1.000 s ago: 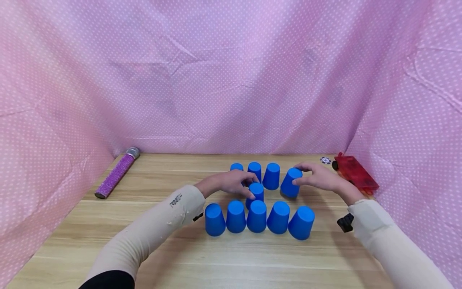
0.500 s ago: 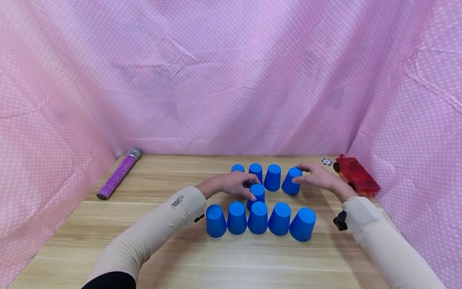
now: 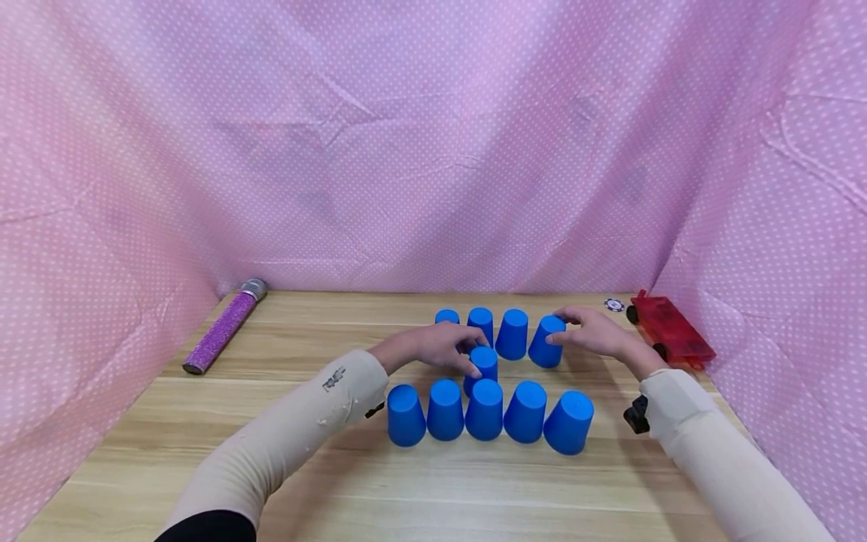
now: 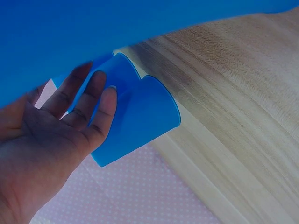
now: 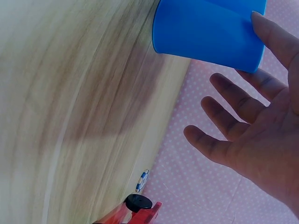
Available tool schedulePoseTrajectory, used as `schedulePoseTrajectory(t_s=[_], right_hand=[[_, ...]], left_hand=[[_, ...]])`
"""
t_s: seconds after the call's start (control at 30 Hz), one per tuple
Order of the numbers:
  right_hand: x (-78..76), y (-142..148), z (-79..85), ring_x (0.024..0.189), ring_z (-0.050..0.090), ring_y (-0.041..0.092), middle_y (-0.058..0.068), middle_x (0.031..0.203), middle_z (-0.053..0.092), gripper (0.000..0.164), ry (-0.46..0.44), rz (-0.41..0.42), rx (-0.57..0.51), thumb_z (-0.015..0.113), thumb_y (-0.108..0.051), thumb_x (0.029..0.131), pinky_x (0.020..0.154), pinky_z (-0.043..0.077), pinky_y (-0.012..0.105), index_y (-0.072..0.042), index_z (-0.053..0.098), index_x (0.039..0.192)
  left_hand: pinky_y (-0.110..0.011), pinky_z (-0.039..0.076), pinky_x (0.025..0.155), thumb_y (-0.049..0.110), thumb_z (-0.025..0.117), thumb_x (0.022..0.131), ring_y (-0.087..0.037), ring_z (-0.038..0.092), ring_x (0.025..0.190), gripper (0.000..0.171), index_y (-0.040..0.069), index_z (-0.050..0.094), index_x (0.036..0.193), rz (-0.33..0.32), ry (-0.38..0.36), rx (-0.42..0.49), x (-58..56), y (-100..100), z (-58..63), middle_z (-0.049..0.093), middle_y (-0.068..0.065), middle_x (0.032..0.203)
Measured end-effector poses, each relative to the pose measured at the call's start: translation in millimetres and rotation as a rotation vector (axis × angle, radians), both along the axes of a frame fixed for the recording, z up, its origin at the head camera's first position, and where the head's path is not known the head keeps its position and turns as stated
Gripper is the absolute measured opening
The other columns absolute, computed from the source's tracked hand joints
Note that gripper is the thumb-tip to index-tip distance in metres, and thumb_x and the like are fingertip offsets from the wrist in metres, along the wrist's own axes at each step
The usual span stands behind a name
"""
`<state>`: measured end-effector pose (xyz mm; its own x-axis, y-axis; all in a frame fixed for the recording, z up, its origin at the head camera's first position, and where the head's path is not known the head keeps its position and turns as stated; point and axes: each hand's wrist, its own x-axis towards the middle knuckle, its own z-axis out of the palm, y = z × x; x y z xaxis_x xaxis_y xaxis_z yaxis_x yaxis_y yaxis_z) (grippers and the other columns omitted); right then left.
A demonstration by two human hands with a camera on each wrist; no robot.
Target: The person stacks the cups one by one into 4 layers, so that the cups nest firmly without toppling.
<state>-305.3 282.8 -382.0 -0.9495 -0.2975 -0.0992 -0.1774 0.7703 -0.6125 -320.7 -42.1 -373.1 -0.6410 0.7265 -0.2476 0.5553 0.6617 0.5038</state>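
Observation:
In the head view, a front row of several blue upside-down cups stands on the table. Just behind it is a single blue cup, gripped by my left hand with the thumb on its near side. The left wrist view shows the other fingers of the left hand extended beside more cups. At the right end of the back row, my right hand pinches the end cup near its top. In the right wrist view, thumb and forefinger touch that cup; the remaining fingers are spread.
A purple glittery microphone lies at the left. At the far right are a red toy car and a poker chip. Pink dotted cloth encloses the back and sides of the wooden table.
The right hand has shifted the end cup slightly left and back, closer to its row. The right forearm has moved a little left. The left hand stays at its cup.

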Motion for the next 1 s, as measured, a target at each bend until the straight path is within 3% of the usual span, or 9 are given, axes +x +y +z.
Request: schedulePoseTrajectory(t_s=[1.0], right_hand=[[4.0, -3.4, -1.3, 0.138, 0.039, 0.052, 0.028, 0.146, 0.049, 0.071, 0.001, 0.002, -0.014, 0.066, -0.044, 0.095, 0.107, 0.039, 0.069, -0.001, 0.044, 0.146]], left_hand=[[-0.045, 0.052, 0.102, 0.046, 0.074, 0.088, -0.019, 0.057, 0.123, 0.044, 0.031, 0.059, 0.127, -0.003, 0.011, -0.022, -0.2, 2.7, 2.1, 0.063, 0.0, 0.13]])
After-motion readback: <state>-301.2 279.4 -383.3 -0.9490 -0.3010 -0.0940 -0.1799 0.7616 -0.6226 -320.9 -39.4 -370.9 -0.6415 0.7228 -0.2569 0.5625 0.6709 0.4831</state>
